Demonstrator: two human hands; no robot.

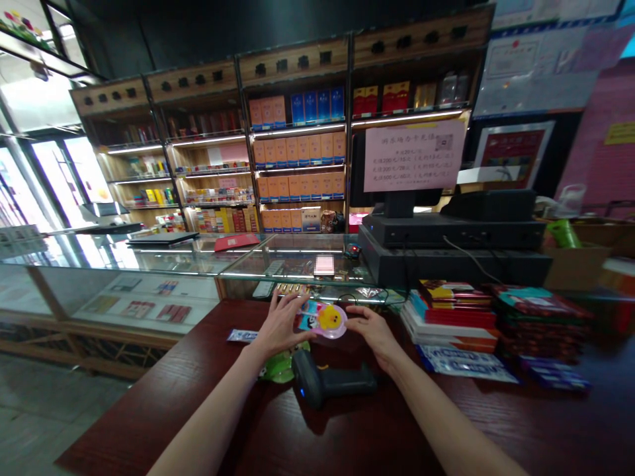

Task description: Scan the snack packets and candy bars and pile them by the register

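Observation:
Between my two hands is a small colourful package [329, 318] with a yellow duck figure in a round, clear pink-rimmed part and a blue printed left end. My left hand [280, 324] holds the blue end, thumb below and fingers above, some of them spread. On the other side, the fingertips of my right hand [371, 332] are closed at the round edge. A black barcode scanner [330, 382] lies on its side nearer to me, a small blue light showing on it. Green packaging [278, 367] lies partly under the scanner and my left wrist. A blue-and-white packet [242, 335] rests left of my left hand.
Stacked snack boxes [454, 317], blue-and-white wrapped packets [466, 363] and a dark pile of packages [540, 324] occupy the right side of the brown table [188, 403]. Behind stand a glass display counter [292, 248] and a black cash register [456, 231] with a pink sign [413, 157].

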